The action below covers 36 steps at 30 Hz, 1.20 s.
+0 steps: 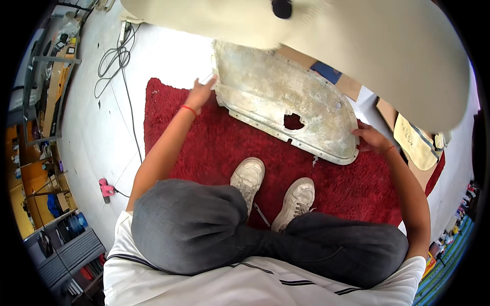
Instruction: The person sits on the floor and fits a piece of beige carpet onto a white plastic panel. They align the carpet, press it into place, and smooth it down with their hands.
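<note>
panel (265, 76) of mottled grey metal, pierced by one ragged opening, is extending partly over a red rug (199, 153) and partly over the white floor (176, 58), beyond the pale shoes (248, 176); whether it is resting flat cannot be told. the left hand (200, 95) is meeting the panel's left edge with its fingertips, the thumb standing apart, any firmness of hold being impossible to tell. the right hand (373, 137) is gripping the rounded right end. a large cream sheet (377, 56) is overhanging the far edge. a dark cable (122, 49) is looping at far left, and a pink tool (106, 188) is lying nearer.
</note>
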Available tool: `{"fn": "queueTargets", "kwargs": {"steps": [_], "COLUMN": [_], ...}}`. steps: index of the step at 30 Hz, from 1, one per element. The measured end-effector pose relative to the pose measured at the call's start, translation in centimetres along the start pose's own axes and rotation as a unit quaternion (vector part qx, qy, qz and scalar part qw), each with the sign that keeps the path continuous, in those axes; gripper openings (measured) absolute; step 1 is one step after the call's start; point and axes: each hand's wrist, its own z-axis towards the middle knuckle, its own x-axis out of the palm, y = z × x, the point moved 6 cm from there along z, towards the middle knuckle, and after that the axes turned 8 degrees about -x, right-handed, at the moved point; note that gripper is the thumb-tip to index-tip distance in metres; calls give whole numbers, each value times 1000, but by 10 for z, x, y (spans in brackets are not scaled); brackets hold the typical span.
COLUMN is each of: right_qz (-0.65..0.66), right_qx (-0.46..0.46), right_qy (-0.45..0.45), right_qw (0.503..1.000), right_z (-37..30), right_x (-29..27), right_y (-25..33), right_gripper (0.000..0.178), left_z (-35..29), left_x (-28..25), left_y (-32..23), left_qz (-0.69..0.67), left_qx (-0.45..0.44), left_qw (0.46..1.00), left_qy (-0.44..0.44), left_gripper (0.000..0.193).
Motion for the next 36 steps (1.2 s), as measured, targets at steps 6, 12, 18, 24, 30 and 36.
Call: {"fn": "queueTargets", "kwargs": {"steps": [6, 12, 18, 24, 30, 36], "right_qz": [132, 15, -132, -188, -266, -345], "right_qx": [70, -44, -61, -100, -132, -146], "right_qy": [52, 13, -33, -18, -19, 19], "right_qw": [987, 999, 989, 977, 955, 927], "right_z": [0, 16, -35, -66, -84, -71], "right_x": [46, 41, -42, -43, -26, 0], "right_y": [-13, 9, 53, 84, 112, 131], "right_gripper": [54, 57, 59, 60, 62, 63], "left_z": [37, 56, -9, -148, -165, -141], "left_x": [57, 3, 30, 48, 58, 49], "left_y": [-29, -46, 23, -6, -81, -202], "left_qz": [-58, 64, -19, -211, -203, -249], "left_qx": [234, 390, 178, 196, 155, 221], "left_qw": [965, 917, 977, 804, 883, 768], "left_qy": [101, -60, 113, 520, 395, 547], "left_gripper": [47, 40, 43, 81, 60, 42]}}
